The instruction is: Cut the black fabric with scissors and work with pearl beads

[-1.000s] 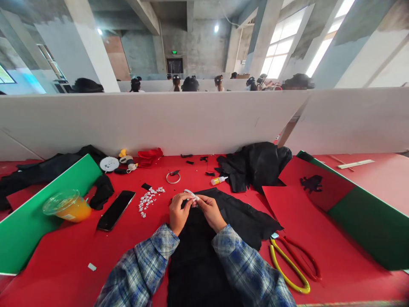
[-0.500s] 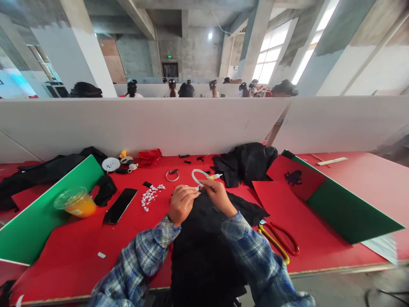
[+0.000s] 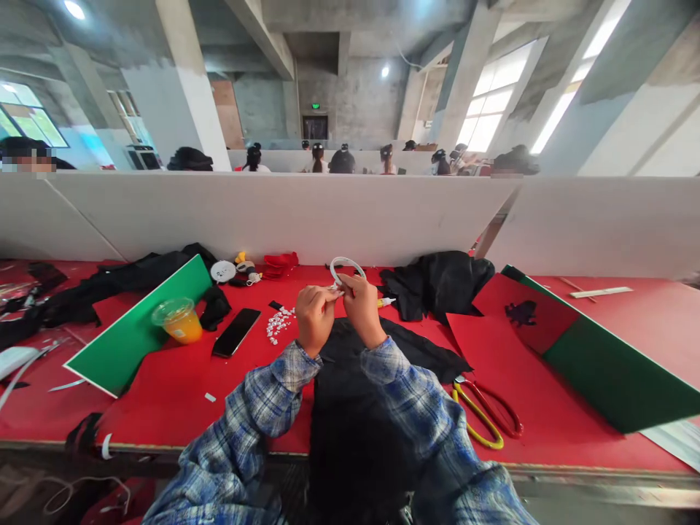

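Note:
A white ring-shaped band [image 3: 348, 261] stands up above my fingertips, over the red table. My right hand [image 3: 361, 306] is closed, pinching the lower part of the ring between thumb and fingers. My left hand [image 3: 316, 315] is closed too, its fingertips meeting the right hand's at the ring's lower left; a small pale bit shows there, too small to name. Black cloth [image 3: 350, 394] lies under my forearms and hangs over the front edge. Left of my hands sits a pile of white beads [image 3: 278, 326]. A glue tube [image 3: 386, 302] lies just right of my right hand.
A phone [image 3: 237, 332] and a cup of orange drink [image 3: 180, 321] stand left, by a green board [image 3: 125, 343]. Pliers-like cutters [image 3: 484, 412] with red and yellow handles lie right, near another green board [image 3: 607, 372]. Bunched black fabric [image 3: 445, 281] lies behind. A white partition [image 3: 306, 215] closes the back.
Both hands have lifted slightly, and the ring now stands more upright. The view has turned a little left. The second ring on the table no longer shows.

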`<state>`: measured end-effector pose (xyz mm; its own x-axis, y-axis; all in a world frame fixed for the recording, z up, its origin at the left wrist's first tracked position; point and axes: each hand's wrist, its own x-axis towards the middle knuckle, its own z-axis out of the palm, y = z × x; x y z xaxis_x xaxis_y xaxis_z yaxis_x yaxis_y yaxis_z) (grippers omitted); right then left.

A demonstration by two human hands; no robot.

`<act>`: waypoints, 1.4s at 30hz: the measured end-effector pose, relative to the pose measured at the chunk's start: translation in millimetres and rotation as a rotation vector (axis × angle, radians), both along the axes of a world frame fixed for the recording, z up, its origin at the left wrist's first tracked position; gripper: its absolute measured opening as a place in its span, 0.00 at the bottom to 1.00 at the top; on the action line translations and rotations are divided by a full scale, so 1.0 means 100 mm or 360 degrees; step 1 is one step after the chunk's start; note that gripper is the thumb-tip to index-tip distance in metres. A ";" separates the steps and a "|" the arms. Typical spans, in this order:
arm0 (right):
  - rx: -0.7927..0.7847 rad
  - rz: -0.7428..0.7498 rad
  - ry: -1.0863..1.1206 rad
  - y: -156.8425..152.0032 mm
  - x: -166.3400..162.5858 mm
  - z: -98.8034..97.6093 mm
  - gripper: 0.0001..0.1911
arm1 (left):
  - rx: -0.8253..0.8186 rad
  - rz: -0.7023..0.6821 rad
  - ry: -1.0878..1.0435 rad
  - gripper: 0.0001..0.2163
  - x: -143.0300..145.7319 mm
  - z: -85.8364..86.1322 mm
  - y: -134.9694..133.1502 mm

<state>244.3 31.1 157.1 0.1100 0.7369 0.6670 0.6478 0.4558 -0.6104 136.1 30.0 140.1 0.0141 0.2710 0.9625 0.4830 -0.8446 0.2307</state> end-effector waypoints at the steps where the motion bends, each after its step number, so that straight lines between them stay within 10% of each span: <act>1: 0.0011 -0.0014 -0.0004 -0.01 -0.03 0.01 0.17 | -0.0012 0.0000 0.0000 0.07 -0.03 0.01 -0.01; 13: 0.0026 0.0141 0.0365 -0.09 -0.29 0.05 0.17 | -0.0110 -0.0096 -0.0114 0.06 -0.24 0.17 -0.14; 20: -0.0113 -0.0235 0.0371 0.24 0.07 -0.16 0.17 | 0.0106 -0.0543 0.0316 0.06 -0.16 0.12 -0.59; 29: -0.0521 -0.0024 -0.0180 0.61 0.24 -0.86 0.21 | -0.1587 -0.0918 -0.0828 0.22 -0.36 -0.08 -0.31; 42: -0.0853 0.0318 -0.0247 0.95 0.50 -1.30 0.09 | -0.2090 -0.0780 -0.1318 0.08 -0.67 -0.71 0.09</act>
